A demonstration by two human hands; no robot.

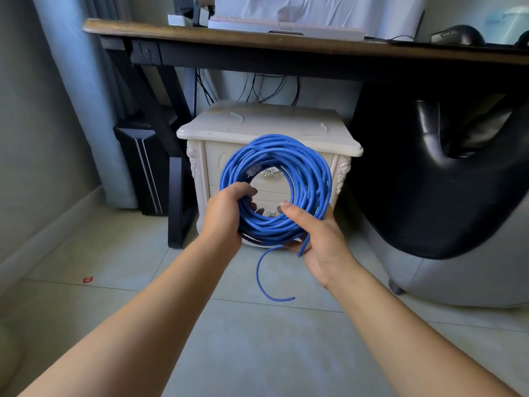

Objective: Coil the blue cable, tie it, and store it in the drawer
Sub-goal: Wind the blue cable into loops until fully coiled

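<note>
Blue-jacketed and smooth, the network cable [309, 173] is wound into a thick round coil of many loops and held upright in the air before a cream nightstand [257, 124], where it covers most of the two drawer fronts. The left hand [226, 216] grips the coil's lower left side with its fingers curled through the middle. The right hand [317, 239] clamps the bottom of the bundle, thumb inside the ring and fingers underneath. A loose tail [262, 282] of the cable drops from the right hand and curves down over the pale floor tiles [257, 353].

Through the coil's hole show the ornate metal handle [270, 173] of the upper drawer [213, 159] and part of the drawer below; both look closed. On the nightstand's glossy top lie two thin white curved strips [237, 117], possibly cable ties, though they are too small to be sure. The cabinet has carved floral corner posts and a scalloped top edge.

It stands under a dark wooden desk [229, 38] with black legs, and thin black wires [266, 87] hang behind it. On the desk sit a pale keyboard [286, 27] and a black mouse [458, 35]. A black computer tower [143, 167] stands to the left beside a grey-blue curtain [86, 81], and a rounded chair [443, 196] of shiny black leather crowds in close on the right. A small red scrap [88, 279] lies on the floor at the left
</note>
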